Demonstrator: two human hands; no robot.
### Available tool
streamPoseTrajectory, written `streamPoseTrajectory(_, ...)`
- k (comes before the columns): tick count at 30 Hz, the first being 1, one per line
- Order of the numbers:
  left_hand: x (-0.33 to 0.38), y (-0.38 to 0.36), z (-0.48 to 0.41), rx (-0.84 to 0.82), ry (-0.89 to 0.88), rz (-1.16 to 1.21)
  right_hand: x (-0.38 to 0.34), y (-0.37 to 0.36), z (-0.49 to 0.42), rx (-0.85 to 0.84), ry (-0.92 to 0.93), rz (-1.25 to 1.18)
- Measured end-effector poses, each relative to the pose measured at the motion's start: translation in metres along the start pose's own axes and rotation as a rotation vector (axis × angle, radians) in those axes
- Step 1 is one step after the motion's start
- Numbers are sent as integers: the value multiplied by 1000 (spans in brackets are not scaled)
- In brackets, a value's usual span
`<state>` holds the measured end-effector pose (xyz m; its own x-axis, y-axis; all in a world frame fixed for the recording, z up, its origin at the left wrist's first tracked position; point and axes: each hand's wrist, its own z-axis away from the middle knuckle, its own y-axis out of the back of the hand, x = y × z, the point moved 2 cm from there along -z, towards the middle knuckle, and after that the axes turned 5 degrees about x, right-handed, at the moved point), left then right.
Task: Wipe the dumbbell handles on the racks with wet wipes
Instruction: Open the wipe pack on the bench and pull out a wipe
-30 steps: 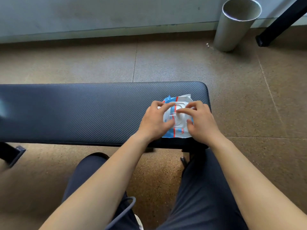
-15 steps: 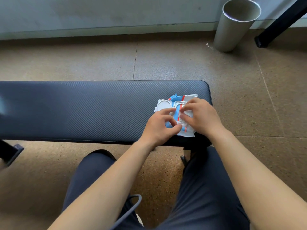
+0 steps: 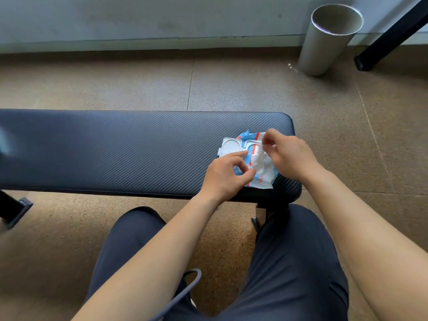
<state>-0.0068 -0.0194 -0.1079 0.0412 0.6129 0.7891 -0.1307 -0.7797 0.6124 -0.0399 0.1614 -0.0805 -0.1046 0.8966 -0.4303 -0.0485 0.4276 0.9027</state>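
White wipe (image 3: 258,162), pinched in the right hand (image 3: 289,156), may drag the pack (image 3: 264,179) off the surface (image 3: 139,149) if the left hand (image 3: 224,177), fingers loosely spread on it, presses too lightly.
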Motion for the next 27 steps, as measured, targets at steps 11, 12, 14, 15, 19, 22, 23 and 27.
streamPoseTrajectory(11,8,-4,0,88,3,-95,0,33,2,323,-175,-507)
streamPoseTrajectory(12,9,-3,0,82,10,-103,0,40,1,367,-168,-522)
streamPoseTrajectory(14,10,-3,-1,61,30,-123,-1,51,1,412,-149,-537)
streamPoseTrajectory(15,10,-3,-2,47,38,-131,-2,55,1,417,-144,-542)
streamPoseTrajectory(19,12,-1,-2,20,19,-165,-5,51,-1,302,-204,-526)
streamPoseTrajectory(22,16,0,-2,7,-20,-194,0,39,-2,197,-247,-469)
streamPoseTrajectory(23,17,-1,-3,3,-35,-214,2,37,-2,156,-247,-452)
streamPoseTrajectory(27,15,-1,-5,-9,-47,-223,3,36,4,-118,-142,-197)
